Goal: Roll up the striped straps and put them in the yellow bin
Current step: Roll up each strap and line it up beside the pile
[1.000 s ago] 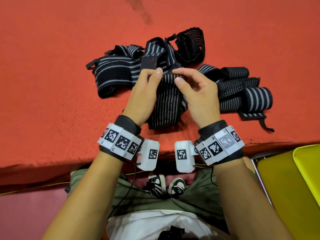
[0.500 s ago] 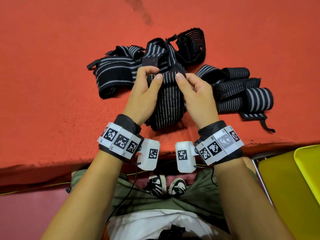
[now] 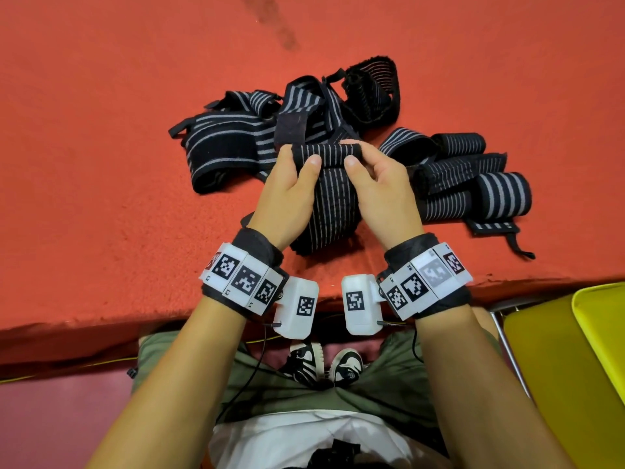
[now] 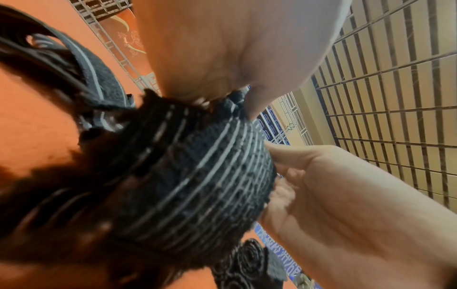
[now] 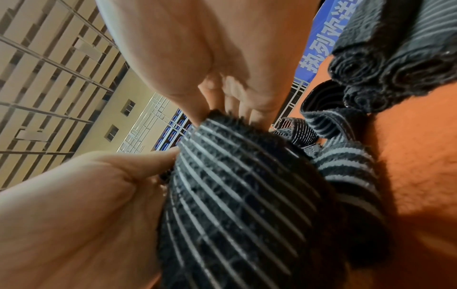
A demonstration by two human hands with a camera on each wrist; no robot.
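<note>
Striped strap (image 3: 329,201) is sitting at the centre of the frame, its far end folded over into a short roll while the rest is trailing down toward you across the orange worktop (image 3: 101,164). Your left hand (image 3: 287,194) is pinching the left end of that roll, thumb on the near side and fingers behind it. Your right hand (image 3: 378,191) is pinching the right end the same way. In the wrist views, both thumbs are pressing against the ribbed black fabric with its pale lines. Just behind your hands, a loose heap of straps (image 3: 270,130) is lying tangled in the upper middle of the frame. To its right, several rolled straps (image 3: 480,184) are lying side by side, touching one another. At the lower right edge, the yellow bin (image 3: 602,333) is showing, well apart from the strap you are holding.
</note>
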